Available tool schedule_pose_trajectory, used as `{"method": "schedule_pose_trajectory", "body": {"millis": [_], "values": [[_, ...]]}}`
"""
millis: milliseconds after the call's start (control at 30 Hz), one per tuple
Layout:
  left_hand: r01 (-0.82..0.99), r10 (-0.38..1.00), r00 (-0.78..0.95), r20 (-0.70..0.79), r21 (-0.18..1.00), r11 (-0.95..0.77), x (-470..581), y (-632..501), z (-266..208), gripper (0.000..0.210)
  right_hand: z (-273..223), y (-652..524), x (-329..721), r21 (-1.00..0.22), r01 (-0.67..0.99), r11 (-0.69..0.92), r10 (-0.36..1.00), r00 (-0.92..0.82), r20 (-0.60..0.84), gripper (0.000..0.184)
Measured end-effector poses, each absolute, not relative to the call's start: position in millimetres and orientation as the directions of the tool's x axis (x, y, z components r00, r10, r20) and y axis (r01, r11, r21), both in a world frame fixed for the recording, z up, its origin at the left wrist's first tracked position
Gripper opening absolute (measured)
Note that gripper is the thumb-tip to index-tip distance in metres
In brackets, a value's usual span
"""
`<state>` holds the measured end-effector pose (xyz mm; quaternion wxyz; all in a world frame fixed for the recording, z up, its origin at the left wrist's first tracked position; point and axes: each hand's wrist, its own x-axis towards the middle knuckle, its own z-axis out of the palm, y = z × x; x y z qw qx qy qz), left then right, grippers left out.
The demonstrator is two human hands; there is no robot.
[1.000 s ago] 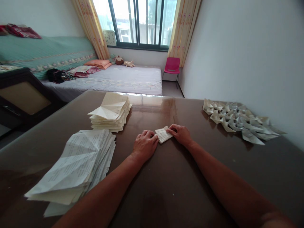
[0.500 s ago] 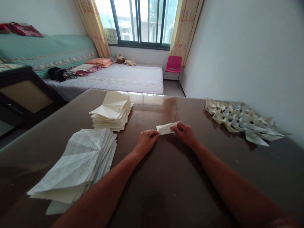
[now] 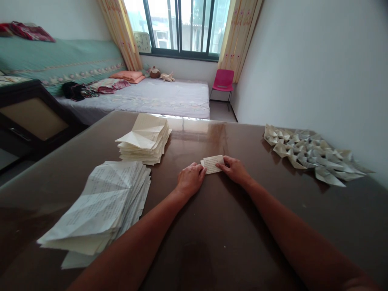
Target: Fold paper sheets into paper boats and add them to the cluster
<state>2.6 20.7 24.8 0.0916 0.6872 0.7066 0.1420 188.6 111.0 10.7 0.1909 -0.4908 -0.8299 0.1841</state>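
A small folded sheet of paper [image 3: 213, 164], cream with lines of writing, lies at the middle of the brown table, between my hands. My left hand [image 3: 190, 179] pinches its lower left corner, fingers curled together. At the other end my right hand [image 3: 235, 169] grips the paper's right edge, the thumb resting on its face. To the left lie a stack of creased white printed sheets [image 3: 97, 198] and, farther back, a stack of creased cream sheets [image 3: 144, 139]. Many folded paper boats [image 3: 306, 149] cluster at the far right.
The glossy brown table [image 3: 194, 238] reaches to the white wall on the right. Beyond it are a bed [image 3: 176, 97], a pink chair [image 3: 223, 81] and a window. A dark cabinet [image 3: 33, 117] stands at the left.
The folded paper's front flap now lies flatter, showing more writing. My left hand has turned, its back facing up more, and still holds the left corner. The view has shifted slightly.
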Motion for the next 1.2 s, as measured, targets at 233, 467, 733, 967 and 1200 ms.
{"method": "schedule_pose_trajectory", "body": {"millis": [233, 467, 733, 967, 1200], "values": [[0.967, 0.993, -0.093, 0.071, 0.242, 0.074, 10, 25, 22, 0.036, 8, 110, 179, -0.281, 0.867, 0.412, 0.911, -0.387, 0.144, 0.032], [0.972, 0.996, -0.072, 0.046, 0.225, 0.059, 12, 24, 23, 0.034, 9, 109, 178, -0.327, 0.855, 0.402, 0.915, -0.378, 0.139, 0.028], [0.981, 0.996, -0.053, 0.067, 0.189, 0.040, 10, 23, 22, 0.031, 12, 108, 175, -0.311, 0.875, 0.370, 0.929, -0.353, 0.113, 0.028], [0.985, 0.994, -0.043, 0.102, 0.171, 0.025, 11, 19, 24, 0.031, 13, 106, 173, -0.295, 0.883, 0.365, 0.931, -0.348, 0.112, 0.029], [0.990, 0.987, 0.080, 0.139, 0.105, -0.095, 10, 14, 20, 0.034, 15, 107, 173, -0.275, 0.893, 0.357, 0.934, -0.340, 0.107, 0.028]]}}
